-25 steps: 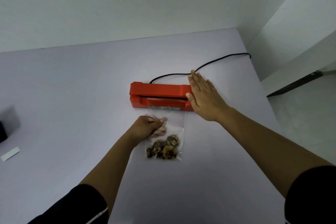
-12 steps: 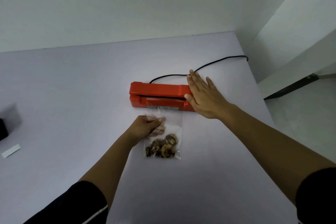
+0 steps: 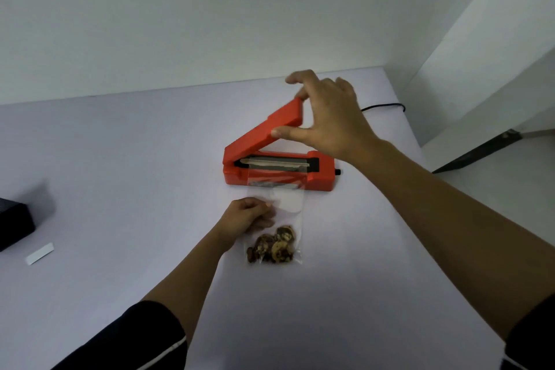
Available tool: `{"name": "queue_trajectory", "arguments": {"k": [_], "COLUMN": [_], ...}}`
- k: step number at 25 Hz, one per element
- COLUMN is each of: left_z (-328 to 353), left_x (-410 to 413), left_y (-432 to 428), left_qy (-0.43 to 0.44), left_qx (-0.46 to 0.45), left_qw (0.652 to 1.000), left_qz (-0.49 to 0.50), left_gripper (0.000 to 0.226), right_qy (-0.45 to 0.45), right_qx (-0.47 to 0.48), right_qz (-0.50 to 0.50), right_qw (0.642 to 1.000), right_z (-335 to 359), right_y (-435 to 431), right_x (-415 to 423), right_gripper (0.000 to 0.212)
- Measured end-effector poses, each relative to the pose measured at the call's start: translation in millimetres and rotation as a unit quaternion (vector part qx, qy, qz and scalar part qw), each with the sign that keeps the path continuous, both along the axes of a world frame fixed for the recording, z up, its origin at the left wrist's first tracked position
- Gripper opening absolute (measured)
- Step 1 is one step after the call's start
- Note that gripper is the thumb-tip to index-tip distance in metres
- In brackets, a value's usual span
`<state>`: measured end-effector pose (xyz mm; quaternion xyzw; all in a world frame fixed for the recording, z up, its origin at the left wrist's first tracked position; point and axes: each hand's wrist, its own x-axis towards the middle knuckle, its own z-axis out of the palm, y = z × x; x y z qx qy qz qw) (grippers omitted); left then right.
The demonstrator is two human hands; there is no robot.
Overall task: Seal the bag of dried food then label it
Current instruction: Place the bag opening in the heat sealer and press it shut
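An orange heat sealer [image 3: 321, 179] stands on the white table [image 3: 135, 159], its lid [image 3: 264, 132] raised at a steep angle. My right hand [image 3: 327, 117] grips the lid's free end between thumb and fingers. A clear plastic bag [image 3: 288, 204] of brown dried food [image 3: 274, 246] lies in front of the sealer, its open top resting across the sealing strip. My left hand [image 3: 249, 215] pinches the bag's left side, just above the food. A small white label [image 3: 39, 253] lies far left on the table.
A black box [image 3: 13, 224] sits at the left edge, next to the label. The sealer's black cord [image 3: 384, 106] runs off to the right behind my right hand. The table's right edge drops to the floor [image 3: 510, 177].
My right hand went from pressing the sealer's lid flat to lifting it; the lid now stands open. The left hand kept its hold on the bag.
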<state>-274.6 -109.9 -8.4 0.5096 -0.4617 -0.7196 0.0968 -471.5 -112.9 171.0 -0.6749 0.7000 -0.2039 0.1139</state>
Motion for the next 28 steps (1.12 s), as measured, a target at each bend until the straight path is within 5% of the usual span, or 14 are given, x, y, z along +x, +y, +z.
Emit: {"name": "queue_trajectory", "arguments": {"k": [3,6,9,13,16,21,28], "left_z": [4.1,6.9,7.6,15.7,27.8,43.7,44.7], "left_x": [2.1,2.8,3.0,-3.1,-18.3,-40.2,-51.5], "left_y": [4.2,9.2,13.6,13.0,12.1,11.3,1.2], "left_qy": [0.007,-0.003,-0.020,-0.023,-0.069,-0.143,-0.282], "left_qx": [-0.008,-0.009,-0.021,-0.058,-0.108,-0.154,-0.258], "left_qw": [1.000,0.999,0.998,0.991,0.980,0.950,0.902], "left_qz": [0.021,0.046,0.049,0.115,0.149,0.230,0.200], "left_gripper": [0.022,0.020,0.022,0.027,0.035,0.025,0.011], "right_qy": [-0.101,-0.244,-0.316,-0.149,-0.076,-0.028,0.015], "right_qx": [-0.032,0.035,0.052,0.178,0.292,0.236,0.210], "right_qz": [0.031,0.105,0.063,-0.075,-0.068,-0.068,-0.073], "right_qw": [0.994,0.963,0.945,0.970,0.951,0.969,0.975], "right_z": [17.7,22.9,1.3,-63.8,-98.8,-119.8,-125.3], "right_y": [-19.5,-30.2,-27.6,6.0,33.2,40.5,39.9], "right_x": [30.8,45.7,22.3,-36.7,-47.8,-39.6,-40.7], "right_gripper": [0.075,0.068,0.056,0.079,0.104,0.102,0.094]}}
